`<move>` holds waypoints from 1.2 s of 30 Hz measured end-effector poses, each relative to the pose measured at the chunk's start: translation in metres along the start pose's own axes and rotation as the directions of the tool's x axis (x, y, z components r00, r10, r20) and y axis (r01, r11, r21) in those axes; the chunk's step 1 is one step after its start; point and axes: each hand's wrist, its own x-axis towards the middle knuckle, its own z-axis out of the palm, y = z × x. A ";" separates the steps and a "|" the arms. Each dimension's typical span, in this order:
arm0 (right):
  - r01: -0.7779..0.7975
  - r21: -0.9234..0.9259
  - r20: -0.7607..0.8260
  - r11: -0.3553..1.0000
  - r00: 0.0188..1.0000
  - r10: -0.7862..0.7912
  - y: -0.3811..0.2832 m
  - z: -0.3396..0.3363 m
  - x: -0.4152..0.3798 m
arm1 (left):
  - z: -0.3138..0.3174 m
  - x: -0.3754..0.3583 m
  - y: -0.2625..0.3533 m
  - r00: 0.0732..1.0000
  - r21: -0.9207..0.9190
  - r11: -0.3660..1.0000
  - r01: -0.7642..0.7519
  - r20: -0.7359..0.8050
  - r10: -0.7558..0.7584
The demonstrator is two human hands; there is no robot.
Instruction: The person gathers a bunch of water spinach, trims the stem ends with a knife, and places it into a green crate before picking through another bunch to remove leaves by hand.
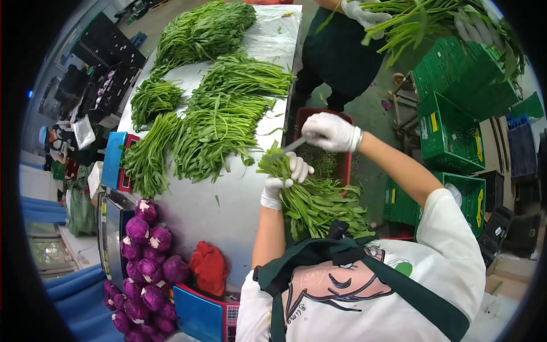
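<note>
In a white glove, my left hand [285, 178] is wrapped round the stems of a bunch of leafy greens [325, 208], whose leaves spread toward my apron. My right hand [331, 132], gloved too, is closed on the handle of a knife [293, 146]. The blade lies by the stem ends, just above my left hand. Below my right hand is a red bin [348, 162] with green trimmings inside. Beside my left hand, several piles of greens [219, 134] lie on the metal table [228, 211].
Purple cabbages [151, 271], a red cloth [208, 268] and a blue scale [198, 313] are at the table's near left. Another blue scale [115, 159] stands at its left edge. A co-worker's gloved hands [367, 16] hold greens at the top right. Green crates [450, 134] stand at the right.
</note>
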 end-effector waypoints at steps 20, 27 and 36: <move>-0.234 -0.059 0.648 0.970 0.730 0.216 -0.051 0.238 0.114 | -0.093 -0.062 -0.197 0.551 -0.128 0.984 0.121 -0.816 -0.174; -0.480 0.361 0.346 0.800 0.865 0.363 -0.016 0.155 0.137 | -0.045 -0.057 -0.149 0.445 0.621 0.763 0.179 -0.743 0.500; -0.417 0.479 -0.004 0.773 0.879 0.477 -0.024 0.016 -0.056 | 0.010 0.015 -0.035 0.707 0.521 0.853 0.019 -0.610 0.357</move>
